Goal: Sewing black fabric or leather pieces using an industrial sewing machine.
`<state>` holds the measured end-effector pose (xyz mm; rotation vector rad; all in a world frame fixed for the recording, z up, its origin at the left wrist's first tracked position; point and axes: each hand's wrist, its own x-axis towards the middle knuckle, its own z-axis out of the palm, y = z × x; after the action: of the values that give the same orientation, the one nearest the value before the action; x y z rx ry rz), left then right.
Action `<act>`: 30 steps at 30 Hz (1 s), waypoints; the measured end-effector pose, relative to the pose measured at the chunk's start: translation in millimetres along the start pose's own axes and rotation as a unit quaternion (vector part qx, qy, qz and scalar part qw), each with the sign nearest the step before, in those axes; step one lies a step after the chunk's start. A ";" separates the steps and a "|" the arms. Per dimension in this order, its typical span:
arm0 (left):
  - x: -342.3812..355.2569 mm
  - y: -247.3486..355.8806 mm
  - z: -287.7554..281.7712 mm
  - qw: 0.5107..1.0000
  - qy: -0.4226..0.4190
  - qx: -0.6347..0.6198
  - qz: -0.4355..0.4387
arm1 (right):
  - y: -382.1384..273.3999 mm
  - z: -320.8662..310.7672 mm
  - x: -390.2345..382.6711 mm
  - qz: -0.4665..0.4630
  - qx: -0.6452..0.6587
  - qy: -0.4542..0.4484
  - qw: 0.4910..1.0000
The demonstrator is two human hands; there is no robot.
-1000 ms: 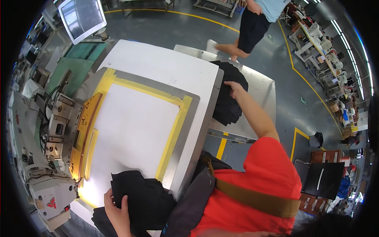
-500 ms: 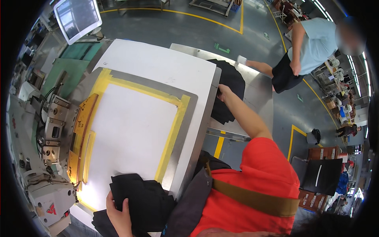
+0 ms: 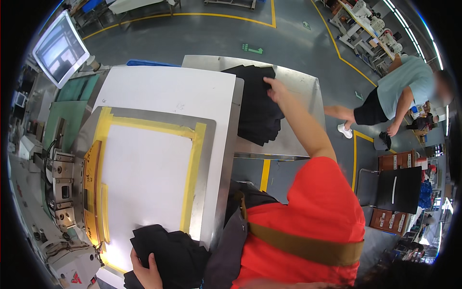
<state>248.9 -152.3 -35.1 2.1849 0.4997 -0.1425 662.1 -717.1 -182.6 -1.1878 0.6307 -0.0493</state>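
Note:
My left hand (image 3: pixel 146 271) grips a stack of black cut fabric pieces (image 3: pixel 171 255) at the near edge of the white work surface, its thumb lying on top. More black fabric shows under that hand, partly cut off by the lower edge. My right arm stretches out to a second pile of black fabric pieces (image 3: pixel 257 106) on a metal side table (image 3: pixel 301 101). There my right hand (image 3: pixel 273 90) rests at the pile's far right edge, index finger extended and fingers apart. Nothing shows held in it.
A white board (image 3: pixel 149 164) framed in yellow tape lies before me. Machine parts (image 3: pixel 62 192) and a yellow-orange strip (image 3: pixel 91 192) line its left side. A screen (image 3: pixel 61 48) stands far left. A person (image 3: pixel 397 91) in a light blue shirt is at the right, near a bin (image 3: pixel 382 141).
My right hand has moved from the pile's near left side to its far right edge. The view has shifted. The other person has walked away from the metal table. My left hand keeps its hold.

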 end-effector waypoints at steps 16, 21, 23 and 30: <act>-2.5 15.7 -10.3 0.997 0.028 0.066 -0.030 | -122.5 43.5 29.0 -0.172 0.090 -0.138 0.971; 2.8 11.8 -8.5 0.999 0.028 0.021 0.004 | 11.8 -19.9 4.6 0.031 0.006 0.009 0.999; 5.3 15.2 -8.2 0.996 0.018 0.085 0.017 | 58.1 -39.0 -6.2 0.079 -0.029 0.090 0.992; -7.1 8.9 1.6 0.997 0.050 0.063 0.021 | 130.1 -34.5 -140.0 0.105 -0.183 -0.012 0.977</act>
<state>246.1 -160.5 -27.6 2.3331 0.5136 -0.0423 492.4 -645.1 -243.6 -1.4661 0.7620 0.2711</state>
